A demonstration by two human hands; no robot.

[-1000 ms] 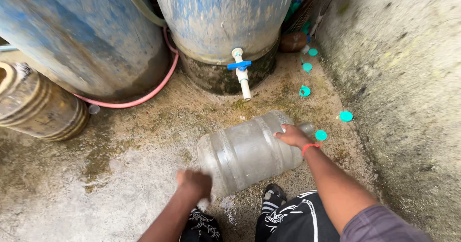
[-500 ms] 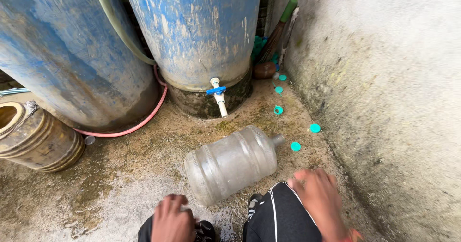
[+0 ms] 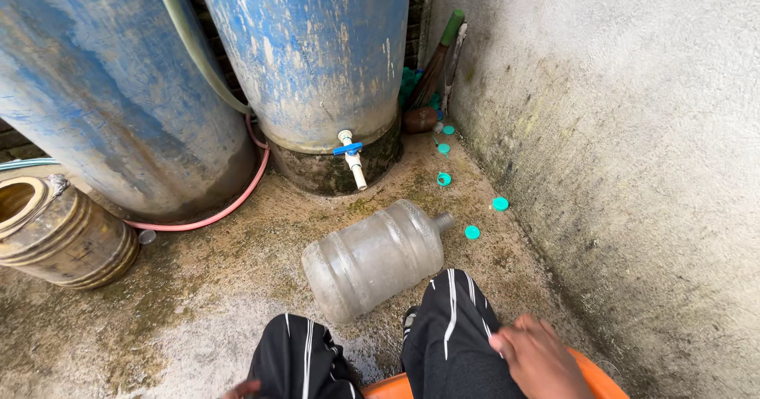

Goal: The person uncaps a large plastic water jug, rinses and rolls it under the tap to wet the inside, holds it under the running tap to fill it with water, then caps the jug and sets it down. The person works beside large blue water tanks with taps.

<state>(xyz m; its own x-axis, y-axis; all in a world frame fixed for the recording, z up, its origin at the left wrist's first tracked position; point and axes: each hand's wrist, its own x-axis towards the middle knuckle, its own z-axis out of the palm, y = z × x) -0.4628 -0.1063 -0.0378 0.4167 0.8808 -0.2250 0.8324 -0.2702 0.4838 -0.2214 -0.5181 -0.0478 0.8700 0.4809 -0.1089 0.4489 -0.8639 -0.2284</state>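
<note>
Your right hand is empty now, fingers loose on your right knee, off the jug. Left hand barely shows at the near edge, grip unclear. The released jug lies sideways just ahead, below the tap.

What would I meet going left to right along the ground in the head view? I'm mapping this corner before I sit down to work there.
Tan ribbed jar → pink hose → white tap with blue handle → clear jug lying on its side → teal caps → grey wall.
</note>
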